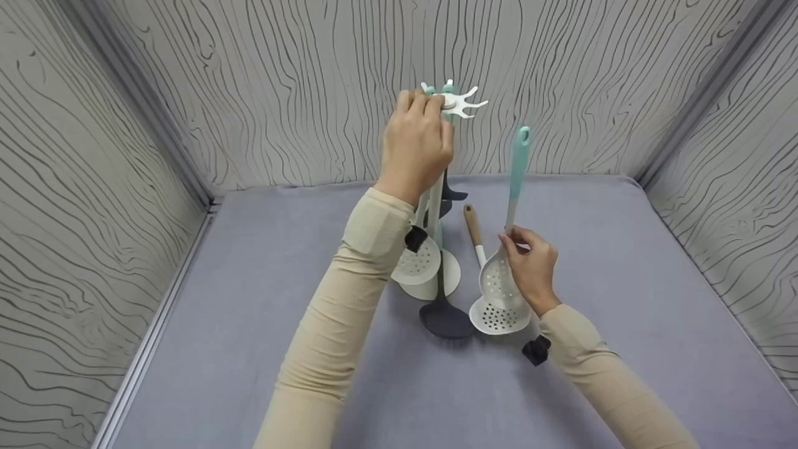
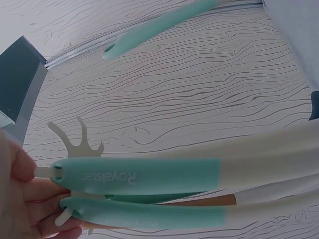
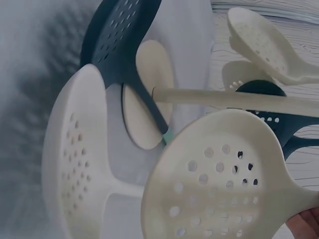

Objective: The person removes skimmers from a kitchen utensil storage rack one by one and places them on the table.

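Observation:
At the top of a white utensil rack [image 1: 460, 105], my left hand [image 1: 416, 140] grips the hub beside its hooks. Teal-handled utensils [image 2: 134, 175] hang from hooks by those fingers. My right hand [image 1: 533, 265] pinches the neck of a white skimmer [image 3: 214, 189], whose teal handle [image 1: 519, 162] points up. Below that skimmer, a white slotted spoon [image 1: 499, 321] with a wooden handle lies on the cloth. A dark slotted spoon [image 1: 446, 321] lies to its left, before the rack's round base [image 1: 450, 284].
Another white skimmer [image 1: 416, 262] hangs on the rack's near left side. Dark utensils [image 1: 454, 194] hang behind the pole. A grey-lilac cloth [image 1: 280, 312] covers the table, and wood-patterned panels [image 1: 280, 93] enclose its back and sides.

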`<action>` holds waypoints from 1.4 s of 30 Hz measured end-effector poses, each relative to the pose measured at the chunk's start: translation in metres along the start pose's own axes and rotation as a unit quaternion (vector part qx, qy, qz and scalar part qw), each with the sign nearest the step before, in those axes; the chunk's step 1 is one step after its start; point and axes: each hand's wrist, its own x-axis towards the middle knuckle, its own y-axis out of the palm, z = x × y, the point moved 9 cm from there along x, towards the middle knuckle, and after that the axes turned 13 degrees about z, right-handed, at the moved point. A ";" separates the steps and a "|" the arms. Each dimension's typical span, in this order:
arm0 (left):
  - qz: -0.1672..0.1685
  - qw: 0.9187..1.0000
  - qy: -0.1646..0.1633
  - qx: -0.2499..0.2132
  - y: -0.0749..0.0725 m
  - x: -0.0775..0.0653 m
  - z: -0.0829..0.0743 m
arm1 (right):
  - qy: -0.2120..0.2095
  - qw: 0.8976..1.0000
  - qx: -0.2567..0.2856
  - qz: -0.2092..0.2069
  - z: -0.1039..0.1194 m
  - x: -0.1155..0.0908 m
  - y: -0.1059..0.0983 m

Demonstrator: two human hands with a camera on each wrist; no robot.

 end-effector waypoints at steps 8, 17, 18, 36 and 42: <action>-0.004 1.000 0.001 -0.006 0.000 0.000 0.000 | 0.004 0.999 -0.049 -0.013 -0.016 0.002 -0.014; 0.000 1.000 0.000 -0.004 0.000 0.001 0.001 | 0.034 0.997 -0.064 -0.008 -0.036 0.004 -0.024; 0.001 1.000 -0.001 -0.002 0.000 0.001 0.001 | 0.036 0.997 -0.064 -0.005 -0.038 0.004 -0.024; -0.001 1.000 -0.003 -0.001 0.000 0.000 0.000 | 0.099 0.992 -0.080 0.020 -0.070 0.000 -0.038; 0.006 1.000 -0.004 0.006 0.001 0.001 0.000 | 0.104 0.990 -0.095 0.014 -0.076 0.000 -0.043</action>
